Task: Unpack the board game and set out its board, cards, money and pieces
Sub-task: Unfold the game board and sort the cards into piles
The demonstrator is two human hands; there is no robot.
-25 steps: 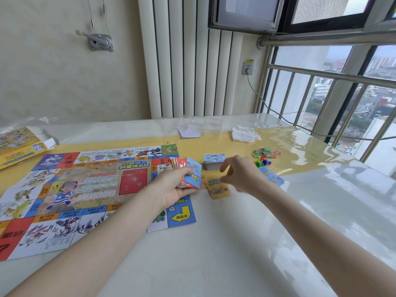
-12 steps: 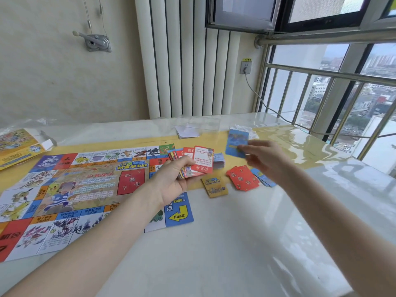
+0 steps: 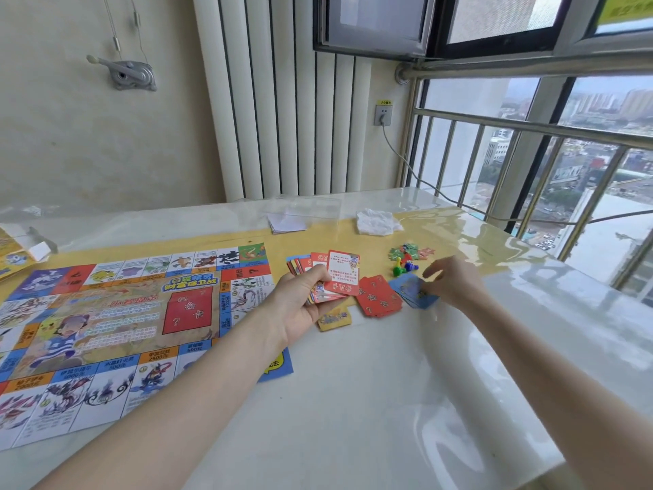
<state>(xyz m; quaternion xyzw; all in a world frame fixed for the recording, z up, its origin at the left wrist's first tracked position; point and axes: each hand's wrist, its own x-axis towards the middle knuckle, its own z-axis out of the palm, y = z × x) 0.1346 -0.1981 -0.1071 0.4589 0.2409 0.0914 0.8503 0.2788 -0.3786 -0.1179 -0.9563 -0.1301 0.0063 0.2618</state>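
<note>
The colourful game board (image 3: pixel 123 323) lies flat on the left of the table. My left hand (image 3: pixel 300 305) grips a fanned stack of cards (image 3: pixel 335 277), the top one red-edged with white text. To its right on the table lie a yellow card pile (image 3: pixel 334 318), a red card pile (image 3: pixel 380 300) and a blue card pile (image 3: pixel 411 293). My right hand (image 3: pixel 454 286) holds a blue card by its right edge, down on the blue pile. Small coloured pieces (image 3: pixel 406 261) sit just behind the piles.
A clear plastic case (image 3: pixel 307 212) over white paper and a crumpled white tissue (image 3: pixel 376 222) lie at the back of the table. The yellow game box (image 3: pixel 10 256) shows at the left edge. A cable (image 3: pixel 441 196) and a window railing (image 3: pixel 530 125) border the right side.
My right hand carried a blue card from in front of the window down onto the blue pile on the right. The left hand stayed put with its fanned cards.
</note>
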